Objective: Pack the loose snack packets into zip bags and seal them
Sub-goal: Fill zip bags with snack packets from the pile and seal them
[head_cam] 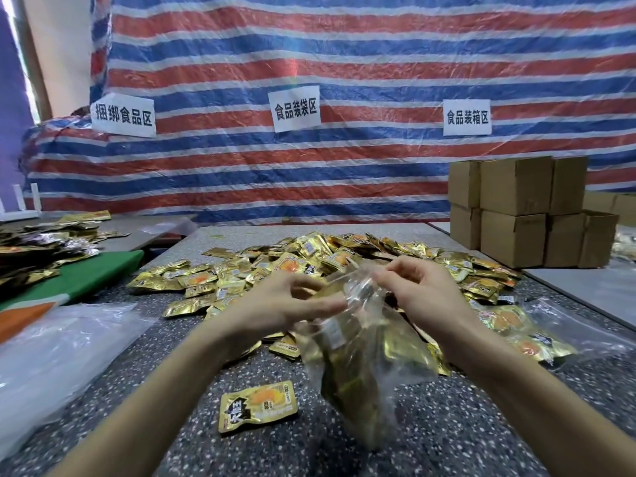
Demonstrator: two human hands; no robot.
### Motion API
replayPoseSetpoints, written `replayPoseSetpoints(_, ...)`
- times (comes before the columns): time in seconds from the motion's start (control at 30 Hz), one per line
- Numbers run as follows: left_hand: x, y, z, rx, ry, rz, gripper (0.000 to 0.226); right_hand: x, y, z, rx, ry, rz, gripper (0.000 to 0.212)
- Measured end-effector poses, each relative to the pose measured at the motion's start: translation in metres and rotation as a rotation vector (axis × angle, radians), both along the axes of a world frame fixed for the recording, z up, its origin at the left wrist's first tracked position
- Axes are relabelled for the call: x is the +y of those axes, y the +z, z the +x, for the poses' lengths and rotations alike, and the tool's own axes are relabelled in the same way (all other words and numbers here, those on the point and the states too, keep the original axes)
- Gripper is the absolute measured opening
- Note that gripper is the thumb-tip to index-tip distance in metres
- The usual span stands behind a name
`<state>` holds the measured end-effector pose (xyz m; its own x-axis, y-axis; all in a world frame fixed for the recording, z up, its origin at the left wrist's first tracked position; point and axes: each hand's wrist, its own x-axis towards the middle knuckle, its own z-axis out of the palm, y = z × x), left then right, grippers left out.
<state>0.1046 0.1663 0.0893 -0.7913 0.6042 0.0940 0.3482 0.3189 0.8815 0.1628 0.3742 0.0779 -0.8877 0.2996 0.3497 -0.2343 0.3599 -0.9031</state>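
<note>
Over the speckled grey worktop [447, 425], before the heap of gold foil snack packets [309, 256], the clear plastic zip bag [364, 356], stuffed with packets, hangs at frame centre, with the left hand [285, 304] and right hand [420, 290] each keeping a grip pinched on its mouth. Misaligned zip tracks, or a packet corner caught between them, would likely leave it unsealed. Its long axis runs from frame centre to lower frame, mouth uppermost.
</note>
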Motion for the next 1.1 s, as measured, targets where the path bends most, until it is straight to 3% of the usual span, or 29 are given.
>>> replayPoseSetpoints(0.13,-0.027,0.014,-0.010,-0.055,-0.228,-0.081,0.068,0.013,-0.003,-0.003,-0.027,-0.002,-0.199,0.025)
replayPoseSetpoints(0.23,-0.025,0.007,-0.009,0.104,-0.114,-0.163,0.027,0.016,-0.012,-0.004,-0.036,-0.008,-0.253,0.020)
replayPoseSetpoints(0.33,-0.022,-0.001,-0.010,0.188,0.073,-0.020,0.011,0.018,-0.012,-0.002,-0.007,-0.004,-0.222,0.006)
replayPoseSetpoints(0.4,-0.024,-0.001,-0.012,0.236,0.120,0.087,0.012,0.022,-0.009,-0.002,0.048,-0.017,-0.156,0.017)
replayPoseSetpoints(0.53,-0.027,-0.002,-0.014,0.253,0.120,0.238,0.020,0.026,-0.005,-0.001,0.111,-0.058,-0.043,0.017)
replayPoseSetpoints(0.67,-0.026,-0.007,-0.016,0.413,0.204,0.327,0.033,0.028,-0.007,-0.002,0.136,-0.051,-0.081,0.015)
replayPoseSetpoints(1.0,-0.029,-0.011,-0.021,0.165,0.259,0.395,0.009,0.024,-0.004,-0.007,0.083,-0.057,-0.214,0.015)
replayPoseSetpoints(1.1,-0.024,-0.011,-0.018,0.165,0.265,0.391,0.006,0.016,0.002,-0.002,0.177,-0.131,-0.087,0.009)
